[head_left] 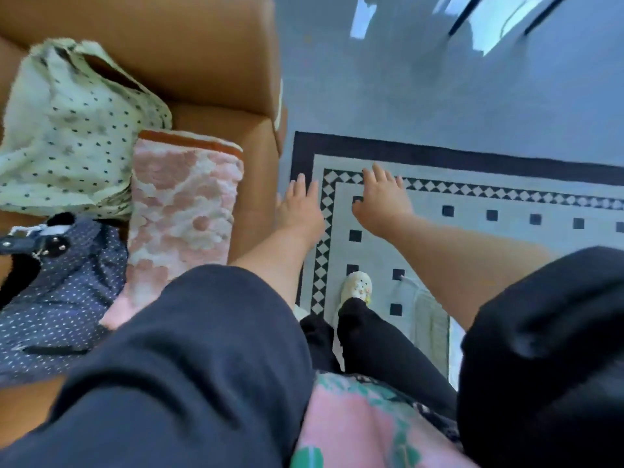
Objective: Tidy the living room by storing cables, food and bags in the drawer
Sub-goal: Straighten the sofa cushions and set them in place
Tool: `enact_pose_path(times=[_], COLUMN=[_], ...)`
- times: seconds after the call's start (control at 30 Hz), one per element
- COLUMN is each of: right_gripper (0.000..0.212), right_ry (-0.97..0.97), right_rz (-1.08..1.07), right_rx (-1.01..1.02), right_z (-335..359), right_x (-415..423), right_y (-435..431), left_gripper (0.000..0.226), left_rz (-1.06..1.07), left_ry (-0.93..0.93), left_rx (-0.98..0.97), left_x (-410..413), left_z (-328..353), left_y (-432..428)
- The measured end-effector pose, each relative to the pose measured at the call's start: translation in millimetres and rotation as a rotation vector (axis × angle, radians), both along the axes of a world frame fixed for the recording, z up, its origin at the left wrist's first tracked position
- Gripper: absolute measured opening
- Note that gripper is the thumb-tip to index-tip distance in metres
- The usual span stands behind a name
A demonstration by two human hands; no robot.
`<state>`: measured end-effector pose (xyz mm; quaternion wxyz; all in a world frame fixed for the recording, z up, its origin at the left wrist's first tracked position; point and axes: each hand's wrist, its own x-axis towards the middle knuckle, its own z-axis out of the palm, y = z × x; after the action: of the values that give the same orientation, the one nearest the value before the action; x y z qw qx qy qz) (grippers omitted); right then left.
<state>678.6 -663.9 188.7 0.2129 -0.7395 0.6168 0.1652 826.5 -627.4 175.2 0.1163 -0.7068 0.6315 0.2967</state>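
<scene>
Head view: the person stands at the corner of a white rug with a black border and diamond trim (472, 204), just beside the end of a tan leather sofa (202, 62). Both arms reach forward and down. The left hand (300, 204) hovers over the rug's left edge, close to the sofa's side, and the right hand (381, 201) is over the rug's corner pattern. Both have straight, spread fingers and grasp nothing.

On the sofa seat lie the bags the task names. A cream cloth bag with dark dots (67, 130) slumps toward the back of the seat, and a navy white-dotted bag with a dark strap (67, 282) sits nearer the front edge. Between them and the sofa's end lies a pink-and-white fluffy piece (182, 204); I cannot tell whether it is a bag or a cushion.

A pale thin line (410, 282) on the rug under the right forearm may be a cable, but it is too blurred to be sure. A foot in a white slipper (356, 287) stands on the rug, and glossy grey floor (405, 79) lies beyond.

No drawer and no food are in view. Judging by the bags unstored on the seat and the empty hands, the tidying looks early: the bags are yet to be collected and carried to the drawer.
</scene>
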Motion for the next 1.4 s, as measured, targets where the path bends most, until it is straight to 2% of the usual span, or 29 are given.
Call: enact_pose_path(times=[0.2, 0.37, 0.47, 0.77, 0.9, 1.0, 1.23, 1.4], right_gripper=[0.060, 0.060, 0.066, 0.066, 0.065, 0.063, 0.064, 0.060], right_ry=[0.010, 0.052, 0.068, 0.077, 0.058, 0.071, 0.074, 0.045], right_rz=[-0.261, -0.367, -0.456, -0.816, -1.047, -1.164, -1.482, -1.613], right_rx=[0.023, 0.026, 0.025, 0.014, -0.016, -0.028, -0.051, -0.008], right_z=[0, 6, 8, 15, 19, 26, 26, 17], right_x=[-118, -196, -242, -342, -382, -412, -506, -588], right_y=[-18, -34, -46, -90, -108, -115, -93, -71], left_gripper=[0.064, 0.061, 0.061, 0.058, 0.057, 0.059, 0.059, 0.060], left_rz=[-0.227, -0.379, -0.443, -0.726, -0.945, -1.098, -1.456, -1.636], left_ry=[0.015, -0.056, -0.034, 0.001, 0.055, 0.089, 0.032, 0.002], left_rx=[-0.021, -0.050, -0.057, -0.033, -0.006, -0.011, -0.014, -0.103], left_x=[-109, -196, -256, -369, -423, -474, -596, -706], left_z=[9, 18, 25, 31, 41, 50, 50, 44], left_y=[-59, -101, -129, -217, -257, -269, -263, -254])
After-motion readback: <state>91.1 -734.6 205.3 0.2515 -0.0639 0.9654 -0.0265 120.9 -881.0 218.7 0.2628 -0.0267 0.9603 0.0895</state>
